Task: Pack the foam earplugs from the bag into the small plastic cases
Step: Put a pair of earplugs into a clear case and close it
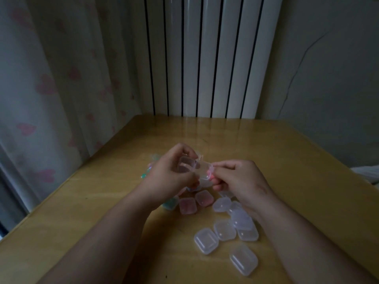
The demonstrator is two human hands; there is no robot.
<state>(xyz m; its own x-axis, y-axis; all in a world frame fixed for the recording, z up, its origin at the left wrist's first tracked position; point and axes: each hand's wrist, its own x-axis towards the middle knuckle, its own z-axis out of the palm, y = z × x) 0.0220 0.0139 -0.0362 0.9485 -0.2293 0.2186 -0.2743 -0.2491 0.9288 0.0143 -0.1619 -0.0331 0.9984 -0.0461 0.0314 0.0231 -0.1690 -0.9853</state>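
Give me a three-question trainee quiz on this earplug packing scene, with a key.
1. True or false: the left hand holds an open case above the table.
2. The closed cases beside the left wrist look: A pink, B black, C yellow.
3. Fill in: the loose clear cases lie nearer the ___ forearm.
Key: 1 true; 2 A; 3 right.

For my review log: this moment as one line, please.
left hand: holds open clear case | right hand: pinches pink earplug at case | table: two pink-filled cases, empty clear cases | bag: behind left hand
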